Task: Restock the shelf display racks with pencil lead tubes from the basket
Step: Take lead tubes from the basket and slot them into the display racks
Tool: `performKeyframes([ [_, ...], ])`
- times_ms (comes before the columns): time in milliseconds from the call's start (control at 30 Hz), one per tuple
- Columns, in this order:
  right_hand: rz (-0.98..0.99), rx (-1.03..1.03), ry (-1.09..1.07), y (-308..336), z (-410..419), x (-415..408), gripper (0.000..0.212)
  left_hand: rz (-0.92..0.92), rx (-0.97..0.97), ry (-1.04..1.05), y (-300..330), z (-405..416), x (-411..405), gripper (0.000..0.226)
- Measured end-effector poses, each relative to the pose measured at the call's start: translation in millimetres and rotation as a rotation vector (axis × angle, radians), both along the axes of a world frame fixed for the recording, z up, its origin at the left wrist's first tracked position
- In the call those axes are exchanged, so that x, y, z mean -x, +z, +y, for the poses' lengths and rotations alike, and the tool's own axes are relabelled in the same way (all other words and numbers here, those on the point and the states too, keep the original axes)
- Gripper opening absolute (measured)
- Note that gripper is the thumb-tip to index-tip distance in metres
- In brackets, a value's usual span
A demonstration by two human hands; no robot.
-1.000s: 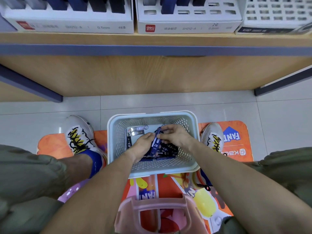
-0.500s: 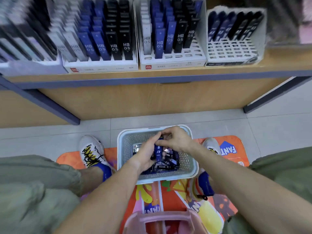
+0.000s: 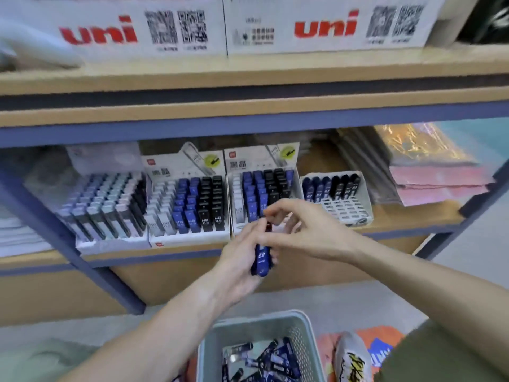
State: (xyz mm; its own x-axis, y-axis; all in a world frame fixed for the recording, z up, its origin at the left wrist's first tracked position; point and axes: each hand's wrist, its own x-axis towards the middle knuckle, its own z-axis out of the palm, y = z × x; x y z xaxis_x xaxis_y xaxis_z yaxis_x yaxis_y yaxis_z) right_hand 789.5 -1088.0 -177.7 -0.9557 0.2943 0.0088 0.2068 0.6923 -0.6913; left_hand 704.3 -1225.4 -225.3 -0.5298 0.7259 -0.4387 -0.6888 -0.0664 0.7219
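Note:
My left hand [image 3: 242,252] grips a small bunch of blue pencil lead tubes [image 3: 261,257] in front of the shelf. My right hand [image 3: 300,230] pinches the top end of one tube in that bunch. Both hands hover just before the middle white display rack [image 3: 261,194], which holds blue, black and white tubes. To its right a smaller white rack [image 3: 337,199] has one back row of tubes and open slots in front. Further left stand another rack [image 3: 190,208] and a fuller one [image 3: 107,208]. The grey basket [image 3: 264,351] on the floor below holds several loose tubes.
The wooden shelf edge [image 3: 399,224] runs just below the racks. Pink and gold packets [image 3: 432,172] lie at the right of the shelf. White "uni" boxes [image 3: 325,26] sit on the shelf above. My shoe [image 3: 352,359] and an orange mat are beside the basket.
Both hands rose out of the basket with the blue tubes and now hover before the racks. My view tilted up from the floor to the shelf.

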Motion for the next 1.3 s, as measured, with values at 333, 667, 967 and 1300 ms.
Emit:
performKeyframes([
  [333, 0.082, -0.229, 0.213, 28, -5, 16, 0.135, 0.277, 0.014, 0.089, 43, 17, 31, 0.029],
  [667, 0.151, -0.272, 0.227, 15, 3, 26, 0.099, 0.250, -0.003, 0.053, 36, 20, 27, 0.025],
  [967, 0.164, -0.239, 0.193, 14, 6, 32, 0.091, 0.140, -0.025, -0.102, 39, 16, 33, 0.027],
  [1300, 0.090, -0.086, 0.149, 7, 22, 30, 0.098, -0.139, -0.057, -0.255, 43, 13, 41, 0.032],
])
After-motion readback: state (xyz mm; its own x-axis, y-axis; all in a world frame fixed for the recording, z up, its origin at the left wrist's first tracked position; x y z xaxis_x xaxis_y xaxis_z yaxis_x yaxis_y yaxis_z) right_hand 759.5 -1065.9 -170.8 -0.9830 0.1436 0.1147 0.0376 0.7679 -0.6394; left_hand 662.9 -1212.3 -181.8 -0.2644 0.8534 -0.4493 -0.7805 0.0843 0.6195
